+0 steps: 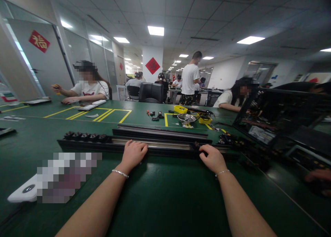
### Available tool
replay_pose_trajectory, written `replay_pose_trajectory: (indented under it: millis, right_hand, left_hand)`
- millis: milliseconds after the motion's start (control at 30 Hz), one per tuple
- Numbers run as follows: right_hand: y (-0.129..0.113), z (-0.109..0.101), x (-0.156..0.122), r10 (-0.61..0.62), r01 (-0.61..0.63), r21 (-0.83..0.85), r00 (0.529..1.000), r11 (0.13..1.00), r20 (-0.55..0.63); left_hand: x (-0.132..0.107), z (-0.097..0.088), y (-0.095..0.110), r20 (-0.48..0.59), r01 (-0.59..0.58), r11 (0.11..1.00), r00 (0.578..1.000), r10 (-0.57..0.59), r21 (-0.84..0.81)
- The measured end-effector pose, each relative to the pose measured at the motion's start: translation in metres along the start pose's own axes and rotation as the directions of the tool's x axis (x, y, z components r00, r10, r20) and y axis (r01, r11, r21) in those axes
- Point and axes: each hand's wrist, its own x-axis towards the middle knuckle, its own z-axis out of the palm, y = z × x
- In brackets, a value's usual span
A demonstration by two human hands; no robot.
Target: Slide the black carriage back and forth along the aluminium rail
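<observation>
A long black rail [165,150] with a pale metal inner channel lies across the table in front of me. My left hand [133,154] holds its near edge left of the middle, fingers bent over the top. Toward the right end, my right hand [213,158] has its curled fingertips at a small black part [196,145] sitting in the channel; the exact contact is partly hidden. Several black blocks [85,136] stand in a row at the rail's left end. Just behind lies a second black rail [160,131].
A white phone-like device [24,189] lies at the left front. Loose black parts [227,139] are heaped right of the rail. Farther back are a metal bowl [186,118], yellow bins [180,109] and a screwdriver [148,113]. Co-workers sit across and to the right; a dark monitor-like panel [258,116] stands at right.
</observation>
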Motion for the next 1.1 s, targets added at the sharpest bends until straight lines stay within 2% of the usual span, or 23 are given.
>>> replay_pose_trajectory:
  millis: [733,1100]
  right_hand:
    - [0.006,0.001,-0.002,0.08,-0.083,-0.074,0.996,0.994,-0.05]
    - [0.012,-0.001,-0.006,0.123,-0.126,-0.027,0.986,0.992,-0.116]
  left_hand:
    - [0.0,0.0,-0.001,-0.004,-0.01,1.0,1.0,0.01,0.005]
    - [-0.001,0.0,0.0,-0.01,-0.013,1.0,1.0,0.014,0.006]
